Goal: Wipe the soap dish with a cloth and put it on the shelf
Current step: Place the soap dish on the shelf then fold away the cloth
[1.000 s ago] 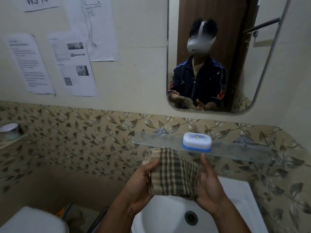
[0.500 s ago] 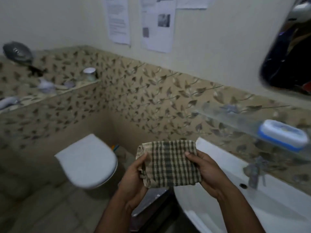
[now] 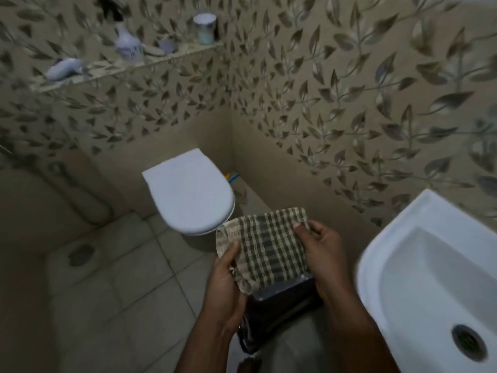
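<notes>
A folded checked cloth (image 3: 266, 251), beige with dark stripes, is held in front of me by both hands. My left hand (image 3: 224, 284) grips its lower left edge, thumb on top. My right hand (image 3: 321, 254) grips its right edge with the thumb pressed on the fabric. The cloth hangs above a dark bin (image 3: 279, 310) on the floor. The soap dish and the glass shelf are out of view.
A white sink (image 3: 419, 267) with a drain fills the lower right. A closed white toilet (image 3: 188, 192) stands to the left of the cloth. A tiled ledge (image 3: 172, 56) at the upper left carries a bottle (image 3: 128, 45), a jar (image 3: 205, 27) and small items. Tiled floor with a drain (image 3: 80, 254) lies at left.
My view has swung left and down: the mirror, glass shelf and soap dish have left the frame, and the toilet and floor have come in. Both hands still hold the cloth.
</notes>
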A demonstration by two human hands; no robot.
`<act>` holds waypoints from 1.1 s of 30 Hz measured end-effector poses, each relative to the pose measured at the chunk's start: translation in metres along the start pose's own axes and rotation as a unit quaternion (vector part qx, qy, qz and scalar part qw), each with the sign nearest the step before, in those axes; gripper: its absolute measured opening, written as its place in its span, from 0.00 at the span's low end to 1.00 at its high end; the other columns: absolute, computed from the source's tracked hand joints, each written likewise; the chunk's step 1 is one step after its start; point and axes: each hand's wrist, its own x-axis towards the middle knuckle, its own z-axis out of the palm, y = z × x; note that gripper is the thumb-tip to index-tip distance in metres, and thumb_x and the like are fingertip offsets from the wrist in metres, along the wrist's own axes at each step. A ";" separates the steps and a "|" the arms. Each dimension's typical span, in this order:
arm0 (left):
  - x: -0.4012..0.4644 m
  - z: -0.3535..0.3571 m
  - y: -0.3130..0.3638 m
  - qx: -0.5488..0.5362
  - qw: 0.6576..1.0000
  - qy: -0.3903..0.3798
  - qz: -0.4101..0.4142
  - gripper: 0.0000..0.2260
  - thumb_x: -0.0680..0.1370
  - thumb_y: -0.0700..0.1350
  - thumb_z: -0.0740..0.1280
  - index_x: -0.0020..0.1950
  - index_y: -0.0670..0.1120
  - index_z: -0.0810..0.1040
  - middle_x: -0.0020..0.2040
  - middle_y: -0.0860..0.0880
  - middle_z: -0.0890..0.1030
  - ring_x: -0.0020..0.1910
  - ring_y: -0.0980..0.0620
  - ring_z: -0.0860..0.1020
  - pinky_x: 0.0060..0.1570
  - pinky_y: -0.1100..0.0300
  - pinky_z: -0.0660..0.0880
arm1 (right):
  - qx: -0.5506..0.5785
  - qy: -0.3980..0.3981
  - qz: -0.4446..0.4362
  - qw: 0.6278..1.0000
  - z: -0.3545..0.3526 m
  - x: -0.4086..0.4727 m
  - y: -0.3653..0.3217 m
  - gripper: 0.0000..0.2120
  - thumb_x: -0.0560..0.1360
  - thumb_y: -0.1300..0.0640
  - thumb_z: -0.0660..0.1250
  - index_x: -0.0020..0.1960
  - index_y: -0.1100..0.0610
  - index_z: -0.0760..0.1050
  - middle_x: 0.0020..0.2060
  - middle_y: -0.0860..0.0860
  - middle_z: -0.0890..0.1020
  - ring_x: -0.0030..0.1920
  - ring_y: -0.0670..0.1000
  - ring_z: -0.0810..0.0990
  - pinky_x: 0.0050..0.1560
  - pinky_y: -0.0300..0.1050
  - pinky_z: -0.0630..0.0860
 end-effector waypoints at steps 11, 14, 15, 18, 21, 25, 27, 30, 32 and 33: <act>0.089 -0.039 -0.093 0.072 0.993 0.084 -0.034 0.12 0.83 0.42 0.62 0.65 0.44 0.79 0.58 0.44 0.85 0.56 0.42 0.84 0.59 0.43 0.79 | -0.096 0.119 -0.003 0.988 -0.006 0.058 0.120 0.08 0.77 0.57 0.70 0.55 0.57 0.82 0.47 0.50 0.85 0.50 0.52 0.83 0.56 0.53 0.80; 0.110 -0.048 -0.113 0.096 0.989 0.101 -0.040 0.13 0.82 0.41 0.62 0.66 0.45 0.78 0.58 0.46 0.85 0.57 0.44 0.83 0.63 0.41 0.76 | -0.085 0.132 0.019 0.987 -0.009 0.074 0.146 0.05 0.75 0.57 0.72 0.51 0.52 0.83 0.45 0.46 0.85 0.49 0.47 0.84 0.54 0.51 0.81; 0.117 -0.052 -0.119 0.104 0.988 0.106 -0.040 0.13 0.82 0.41 0.62 0.66 0.46 0.79 0.58 0.46 0.85 0.57 0.44 0.83 0.63 0.40 0.76 | -0.089 0.137 0.017 0.986 -0.009 0.079 0.153 0.05 0.75 0.57 0.72 0.48 0.48 0.82 0.44 0.44 0.85 0.48 0.46 0.84 0.54 0.50 0.81; 0.139 -0.062 -0.135 0.126 0.984 0.120 -0.048 0.12 0.82 0.40 0.63 0.62 0.47 0.81 0.56 0.46 0.86 0.55 0.44 0.84 0.61 0.39 0.77 | -0.114 0.134 0.007 0.984 -0.007 0.096 0.175 0.05 0.74 0.58 0.73 0.47 0.48 0.83 0.45 0.45 0.86 0.48 0.47 0.84 0.54 0.49 0.81; 0.157 -0.071 -0.145 0.128 0.982 0.120 -0.065 0.11 0.81 0.43 0.64 0.59 0.48 0.83 0.55 0.45 0.86 0.55 0.42 0.84 0.61 0.37 0.77 | -0.151 0.113 -0.003 0.982 -0.008 0.111 0.192 0.08 0.75 0.57 0.72 0.54 0.54 0.84 0.50 0.48 0.86 0.51 0.48 0.84 0.57 0.48 0.80; 0.178 -0.078 -0.156 0.077 0.986 0.110 -0.095 0.15 0.82 0.49 0.61 0.63 0.45 0.81 0.60 0.41 0.84 0.60 0.39 0.81 0.67 0.36 0.71 | -0.186 0.096 -0.013 0.978 -0.009 0.127 0.208 0.09 0.76 0.57 0.71 0.55 0.54 0.83 0.46 0.41 0.83 0.43 0.31 0.80 0.45 0.23 0.71; 0.185 -0.079 -0.160 0.052 0.987 0.106 -0.111 0.19 0.83 0.52 0.59 0.66 0.44 0.79 0.63 0.41 0.82 0.63 0.39 0.79 0.69 0.38 0.69 | -0.178 0.093 -0.015 0.980 -0.009 0.134 0.216 0.09 0.76 0.60 0.70 0.55 0.58 0.83 0.42 0.36 0.80 0.42 0.24 0.76 0.40 0.17 0.68; 0.197 -0.080 -0.165 0.025 0.989 0.089 -0.117 0.22 0.83 0.54 0.56 0.65 0.42 0.80 0.61 0.39 0.83 0.61 0.39 0.81 0.62 0.42 0.77 | -0.179 0.070 -0.009 0.981 -0.007 0.142 0.226 0.10 0.78 0.61 0.68 0.58 0.59 0.82 0.49 0.46 0.84 0.49 0.36 0.81 0.50 0.27 0.73; 0.205 -0.081 -0.168 0.020 0.991 0.079 -0.110 0.23 0.83 0.54 0.55 0.65 0.40 0.80 0.60 0.38 0.83 0.60 0.38 0.81 0.61 0.43 0.77 | -0.198 0.045 -0.002 0.979 -0.004 0.148 0.233 0.12 0.79 0.62 0.66 0.61 0.60 0.80 0.56 0.53 0.84 0.56 0.50 0.81 0.58 0.42 0.76; 0.209 -0.082 -0.169 0.025 0.991 0.077 -0.103 0.23 0.83 0.54 0.55 0.64 0.40 0.80 0.60 0.38 0.83 0.60 0.38 0.81 0.62 0.43 0.76 | -0.212 0.031 0.002 0.977 -0.002 0.153 0.236 0.13 0.80 0.62 0.64 0.62 0.60 0.80 0.58 0.54 0.83 0.59 0.53 0.80 0.60 0.45 0.75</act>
